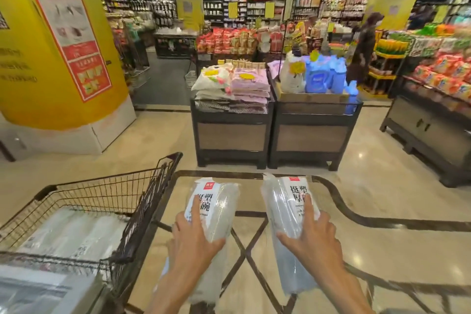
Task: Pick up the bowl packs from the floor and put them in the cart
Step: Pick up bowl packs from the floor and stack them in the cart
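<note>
Two long clear bowl packs with white labels are held out in front of me above the floor. My left hand (192,239) grips the left bowl pack (218,209) around its middle, index finger stretched along the label. My right hand (314,237) grips the right bowl pack (285,206) the same way. The black wire cart (142,209) stands at my lower left, its near corner close to the left pack. Several more bowl packs (74,233) lie inside the cart.
Two dark display stands (232,135) piled with goods stand straight ahead. A yellow pillar (51,58) rises at the left. A low shelf unit (430,130) lines the right. A person (362,46) walks at the far right. Polished floor (382,211) spreads around.
</note>
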Demonstrator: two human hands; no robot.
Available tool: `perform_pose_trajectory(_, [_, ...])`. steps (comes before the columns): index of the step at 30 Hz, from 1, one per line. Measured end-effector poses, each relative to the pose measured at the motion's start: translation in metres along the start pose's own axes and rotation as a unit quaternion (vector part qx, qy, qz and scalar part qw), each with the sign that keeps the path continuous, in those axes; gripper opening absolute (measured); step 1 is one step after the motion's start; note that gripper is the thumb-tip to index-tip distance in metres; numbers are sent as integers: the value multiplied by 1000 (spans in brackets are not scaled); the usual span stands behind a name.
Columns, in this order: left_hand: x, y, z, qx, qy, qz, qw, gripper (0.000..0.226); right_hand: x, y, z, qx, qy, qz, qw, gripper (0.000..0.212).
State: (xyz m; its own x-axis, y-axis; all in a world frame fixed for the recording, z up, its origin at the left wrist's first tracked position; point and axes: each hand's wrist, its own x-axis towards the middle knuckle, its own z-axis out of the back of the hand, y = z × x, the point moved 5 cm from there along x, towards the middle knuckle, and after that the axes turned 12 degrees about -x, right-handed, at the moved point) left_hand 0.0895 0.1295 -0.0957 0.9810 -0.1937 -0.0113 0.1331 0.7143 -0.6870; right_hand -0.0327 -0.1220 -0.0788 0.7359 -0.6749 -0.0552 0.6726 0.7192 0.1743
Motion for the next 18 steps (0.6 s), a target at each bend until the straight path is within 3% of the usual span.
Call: perform_pose_trajectory(18, [500, -54, -27, -45, -69, 19, 996, 127, 479, 259, 7, 8, -13, 121, 993, 122])
